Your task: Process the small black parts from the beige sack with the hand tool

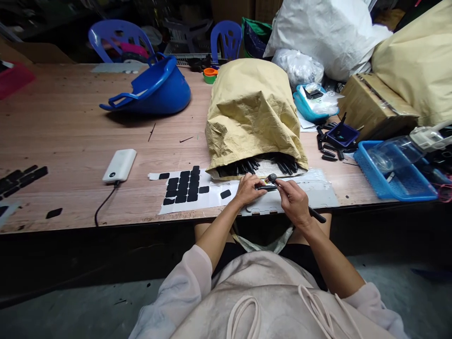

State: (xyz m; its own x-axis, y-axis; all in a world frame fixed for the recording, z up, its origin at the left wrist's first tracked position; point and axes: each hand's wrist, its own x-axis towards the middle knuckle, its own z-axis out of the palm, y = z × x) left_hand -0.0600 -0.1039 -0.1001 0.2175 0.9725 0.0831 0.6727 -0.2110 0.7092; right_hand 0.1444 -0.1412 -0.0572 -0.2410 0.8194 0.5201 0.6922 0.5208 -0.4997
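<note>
My right hand (294,201) is closed around a small hammer (317,215). Its black handle sticks out below the palm, and its round head (271,178) is up by my left fingertips. With closed fingers, my left hand (249,188) steadies a slim black piece (267,188) against the grey board (300,200) at the table edge. Just beyond both hands lies a tan sack (252,108), its mouth towards me, with many black slender pieces (245,166) showing inside. Left of my hands, a white sheet (212,200) carries rows of black rounded pads (182,186).
A white power bank (120,165) with a black cable lies left on the table (70,127). Behind it rests a tipped blue basin (165,89). On the right are a blue basket (395,183), a cardboard box (377,103), loose black pieces (329,154) and large sacks (328,33).
</note>
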